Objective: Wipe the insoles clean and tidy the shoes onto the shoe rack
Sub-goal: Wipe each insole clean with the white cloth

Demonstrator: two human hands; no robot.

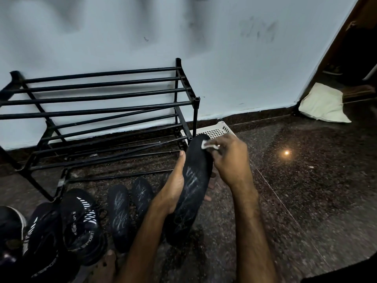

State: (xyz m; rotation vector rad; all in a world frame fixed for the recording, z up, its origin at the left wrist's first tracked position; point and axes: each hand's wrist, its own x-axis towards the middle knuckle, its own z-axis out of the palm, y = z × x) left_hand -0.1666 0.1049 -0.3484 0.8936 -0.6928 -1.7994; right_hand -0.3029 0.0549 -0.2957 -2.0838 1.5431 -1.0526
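Observation:
My left hand (174,185) holds a black insole (193,180) from underneath, its toe end pointing up and away. My right hand (229,158) pinches a small white wipe (206,145) and presses it on the insole's toe end. Two more black insoles (119,213) (142,194) lie side by side on the floor to the left. Left of them stand black sport shoes with white stripes (81,223) (40,237). The black metal shoe rack (98,99) stands against the wall with nothing on its bars.
A white perforated plastic basket (216,130) sits on the floor behind the insole, beside the rack's right leg. A pale cushion (323,105) lies by the doorway at right. Another dark shoe (10,223) shows at the far left edge. Dark speckled floor stretches to the right.

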